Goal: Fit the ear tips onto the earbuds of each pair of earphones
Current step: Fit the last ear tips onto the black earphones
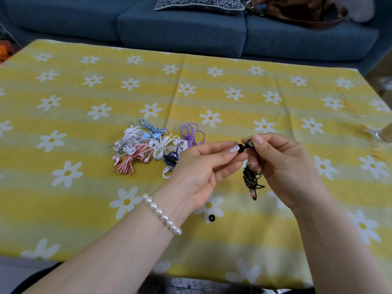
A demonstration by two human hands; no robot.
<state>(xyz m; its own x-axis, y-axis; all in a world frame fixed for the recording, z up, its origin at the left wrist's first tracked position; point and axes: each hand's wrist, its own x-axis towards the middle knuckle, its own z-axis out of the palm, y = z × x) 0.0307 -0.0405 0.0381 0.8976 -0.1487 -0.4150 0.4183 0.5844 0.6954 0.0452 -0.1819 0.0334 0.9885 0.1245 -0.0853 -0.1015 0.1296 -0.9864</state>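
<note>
Nearest on the worktop (275,240), which is draped in a yellow cloth printed with white daisies, lies one small black ring-shaped rubber ear tip (211,218), loose and just below the left wrist. That wrist wears one bracelet of rounded white pearls (162,213).

Above the cloth, the left hand (201,166) pinches a second black ear tip (240,148) between thumb and forefinger, the other fingers loosely curled. The tip touches the end of one dark metallic earbud (248,143), which the right hand (282,164) grips with its thumb and curled fingers. From that hand hangs a crumpled bundle of thin black cable (251,179) ending in a small plug.

Farther back, left of centre, sits a heap of coiled earphones (152,147): at least six bundles can be counted, in red-and-white stripe, white, light blue, purple and dark navy, with glossy plastic cords; the tangle hides an exact count.

Beyond the worktop stands a blue fabric sofa (180,28) carrying one woven black-and-white cushion (199,3) and one brown leather bag (301,11).
</note>
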